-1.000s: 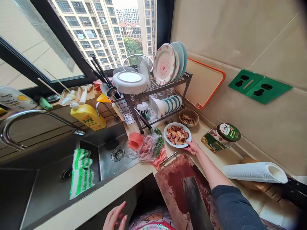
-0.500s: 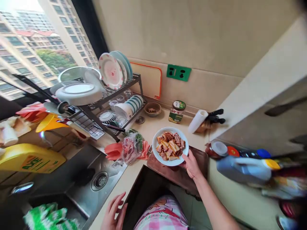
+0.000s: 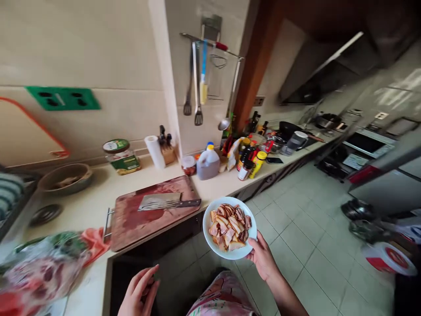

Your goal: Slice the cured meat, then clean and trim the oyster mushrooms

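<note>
Dark reddish-brown chopping board [image 3: 126,226] on cream counter [image 3: 210,191], wet stains; cleaver [image 3: 164,203] flat across it, handle toward R. Board + counter edge stand betw. the hands and the wall side. Behind: paper roll [image 3: 154,152] upright, touching or just beside knife block [image 3: 169,156]. Utensils [image 3: 197,83] hung on wall rail. Bottles [image 3: 250,160] crowded farther along, phone [image 3: 274,160] flat nr. counter edge. Tiled floor [image 3: 292,245] below.

Containers: green-lidded jar [image 3: 121,158], label hides most of contents. Bowl [image 3: 48,188], far L, w/ brownish pieces. Clear plastic bag [image 3: 42,272], lower L: pinkish-red + green stuff, blurred; coral cloth or glove [image 3: 95,245] beside it. Jug [image 3: 208,166] w/ greyish liquid; small jar [image 3: 189,166] next to it, dark red contents. White plate [image 3: 226,255] w/ heap of sliced meat [image 3: 228,227].

Plate held in air off counter front, approx. level. R hand [image 3: 262,259] grasping its lower-R rim, thumb on top, fingers under; meat up-L of thumb. L hand [image 3: 140,289] well apart from plate, nr. counter front; fingers loosely bent, unclenched.
</note>
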The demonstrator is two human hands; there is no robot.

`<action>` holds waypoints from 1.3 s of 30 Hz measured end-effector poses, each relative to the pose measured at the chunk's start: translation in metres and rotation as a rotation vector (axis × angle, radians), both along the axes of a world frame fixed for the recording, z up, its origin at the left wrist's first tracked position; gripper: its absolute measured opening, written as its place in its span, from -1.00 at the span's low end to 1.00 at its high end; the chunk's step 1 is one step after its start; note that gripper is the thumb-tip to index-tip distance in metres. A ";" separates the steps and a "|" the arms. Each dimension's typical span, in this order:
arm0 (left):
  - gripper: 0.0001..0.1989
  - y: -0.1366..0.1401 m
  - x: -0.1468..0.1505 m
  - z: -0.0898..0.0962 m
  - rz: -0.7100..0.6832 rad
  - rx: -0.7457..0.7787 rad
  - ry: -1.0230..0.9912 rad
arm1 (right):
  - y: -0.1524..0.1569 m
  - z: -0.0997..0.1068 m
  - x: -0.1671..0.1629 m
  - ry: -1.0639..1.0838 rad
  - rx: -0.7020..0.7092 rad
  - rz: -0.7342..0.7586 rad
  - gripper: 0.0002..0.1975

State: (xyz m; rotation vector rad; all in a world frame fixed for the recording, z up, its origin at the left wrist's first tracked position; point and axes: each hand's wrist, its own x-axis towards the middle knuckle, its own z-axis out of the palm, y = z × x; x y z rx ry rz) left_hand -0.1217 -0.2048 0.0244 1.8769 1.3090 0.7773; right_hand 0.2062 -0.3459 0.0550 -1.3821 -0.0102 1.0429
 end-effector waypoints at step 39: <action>-0.31 -0.135 0.778 -0.078 -0.574 0.242 0.057 | -0.334 -0.028 0.543 -0.050 -0.007 -0.965 -0.38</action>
